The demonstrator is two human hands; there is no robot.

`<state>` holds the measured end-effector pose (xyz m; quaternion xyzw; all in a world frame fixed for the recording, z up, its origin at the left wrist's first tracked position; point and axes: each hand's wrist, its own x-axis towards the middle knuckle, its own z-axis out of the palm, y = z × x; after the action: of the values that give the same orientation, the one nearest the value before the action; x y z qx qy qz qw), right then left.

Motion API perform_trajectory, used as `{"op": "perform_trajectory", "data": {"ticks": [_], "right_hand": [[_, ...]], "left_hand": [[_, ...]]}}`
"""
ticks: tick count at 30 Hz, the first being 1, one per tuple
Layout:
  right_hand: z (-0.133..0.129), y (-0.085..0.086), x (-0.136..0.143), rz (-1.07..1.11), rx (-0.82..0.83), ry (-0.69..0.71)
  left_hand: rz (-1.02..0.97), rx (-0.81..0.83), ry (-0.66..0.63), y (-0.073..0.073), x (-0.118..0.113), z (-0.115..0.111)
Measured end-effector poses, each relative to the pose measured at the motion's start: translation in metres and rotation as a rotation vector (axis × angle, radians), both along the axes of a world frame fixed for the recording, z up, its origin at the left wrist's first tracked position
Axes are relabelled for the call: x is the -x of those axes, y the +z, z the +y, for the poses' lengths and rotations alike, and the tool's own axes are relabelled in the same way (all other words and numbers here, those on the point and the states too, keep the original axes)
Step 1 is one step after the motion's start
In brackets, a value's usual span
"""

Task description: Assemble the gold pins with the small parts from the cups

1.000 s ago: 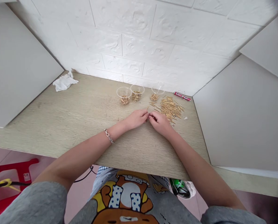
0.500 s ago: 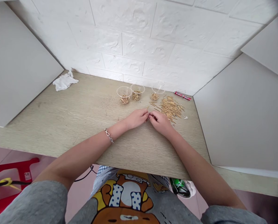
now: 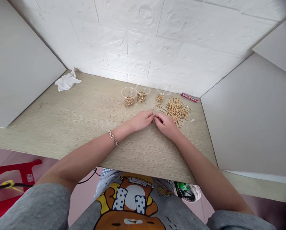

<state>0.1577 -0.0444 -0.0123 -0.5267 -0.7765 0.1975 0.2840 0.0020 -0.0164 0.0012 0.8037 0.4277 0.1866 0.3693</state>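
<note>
My left hand [image 3: 143,120] is closed in a pinch on a thin gold pin [image 3: 153,109], whose tip sticks up beyond the fingers. Touching it at the fingertips, my right hand [image 3: 166,124] is also pinched; what it grips is too small to make out. A pile of gold pins [image 3: 177,109] lies just beyond my right hand. Behind the hands stand three clear cups: the left cup [image 3: 129,96] and the middle cup [image 3: 142,95] hold small metallic parts, and the right cup [image 3: 160,97] holds fewer.
A crumpled white tissue [image 3: 67,81] lies at the back left of the table [image 3: 73,111]. Near the wall at the back right is a red wrapped stick [image 3: 189,97]. Grey panels stand at both sides. A red stool [image 3: 18,169] is on the floor at the left.
The view has shifted slightly. Both hands remain together at the fingertips, with almost no visible movement.
</note>
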Motion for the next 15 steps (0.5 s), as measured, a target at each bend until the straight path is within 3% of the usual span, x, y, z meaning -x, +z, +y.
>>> {"op": "perform_trajectory", "data": {"ticks": [15], "right_hand": [[-0.0002, 0.0001, 0.0001, -0.001, 0.004, -0.002]], "left_hand": [[0.016, -0.029, -0.013, -0.001, -0.0001, 0.0015]]}}
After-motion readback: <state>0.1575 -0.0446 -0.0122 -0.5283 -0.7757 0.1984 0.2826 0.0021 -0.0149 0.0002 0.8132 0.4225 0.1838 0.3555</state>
